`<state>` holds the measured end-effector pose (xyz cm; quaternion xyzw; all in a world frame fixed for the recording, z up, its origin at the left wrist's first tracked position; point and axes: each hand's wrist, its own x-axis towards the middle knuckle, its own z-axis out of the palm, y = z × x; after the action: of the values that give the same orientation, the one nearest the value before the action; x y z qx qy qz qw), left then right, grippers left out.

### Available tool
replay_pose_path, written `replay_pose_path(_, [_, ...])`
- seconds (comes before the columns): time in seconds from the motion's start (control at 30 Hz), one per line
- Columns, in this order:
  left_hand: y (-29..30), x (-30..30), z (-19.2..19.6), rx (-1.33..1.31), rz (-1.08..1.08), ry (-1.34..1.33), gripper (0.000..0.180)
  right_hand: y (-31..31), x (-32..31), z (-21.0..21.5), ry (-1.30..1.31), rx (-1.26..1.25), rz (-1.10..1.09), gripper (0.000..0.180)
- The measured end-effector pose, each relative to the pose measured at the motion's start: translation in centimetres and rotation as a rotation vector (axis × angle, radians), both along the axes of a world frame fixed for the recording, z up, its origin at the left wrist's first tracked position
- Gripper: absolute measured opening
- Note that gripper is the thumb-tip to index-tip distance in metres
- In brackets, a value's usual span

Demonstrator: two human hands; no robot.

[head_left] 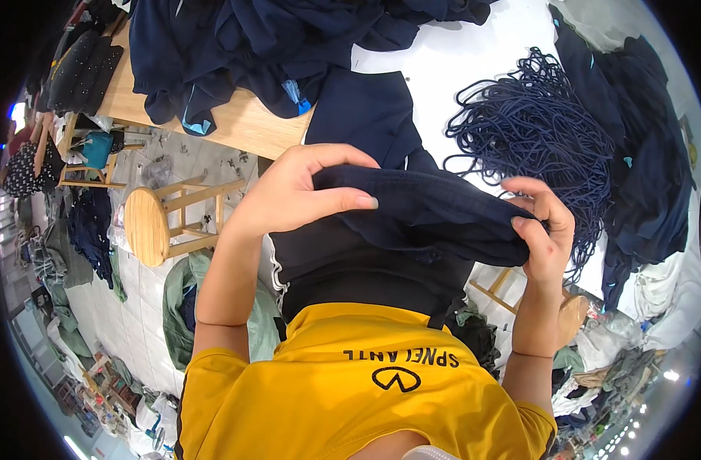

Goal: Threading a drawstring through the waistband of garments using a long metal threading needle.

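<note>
- Two bare grips share one navy garment (435,201), stretched between them on the near side of the cord pile (528,126) and reaching to its left.
- The left grip (293,188), left of the cord pile, has thumb and forefinger parted around the garment's banded edge, thumb on the near face; the farther fingers are hidden. Such a loose hold could let the band slide or twist if the other end were tugged.
- The right grip (548,230), just on the near side of the cord pile, pinches the other end between thumb and fingers. With the loops so near, a strand could catch on a finger and drag others into a knot.
- More of the garment's cloth hangs in folds below the band, so a layer could bunch or be missed by the fingertips; dark on dark makes that hard to spot.
- On the counter (270,126), left of the cord pile, a heap of navy garments (235,46) overhangs the edge and could slip if a piece beneath were pulled.
- Right of the cord pile, draped navy cloth (649,146) matches it in colour, so ends could get lost or swept off together.
</note>
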<state>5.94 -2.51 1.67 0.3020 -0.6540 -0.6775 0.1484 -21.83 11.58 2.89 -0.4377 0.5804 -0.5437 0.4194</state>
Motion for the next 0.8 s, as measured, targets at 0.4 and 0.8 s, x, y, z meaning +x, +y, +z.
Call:
replay_pose_path(0.4, [1.7, -3.3, -1.4, -0.943, -0.236, -0.112, 0.023, -0.7, 1.1, -0.2, 0.256, -0.028, 0.053, 0.014])
replay_pose_path(0.8, [4.5, -4.8, 0.7, -0.794, -0.480, -0.231, 0.035, -1.3, 2.0, 0.2, 0.322, -0.078, 0.232, 0.013])
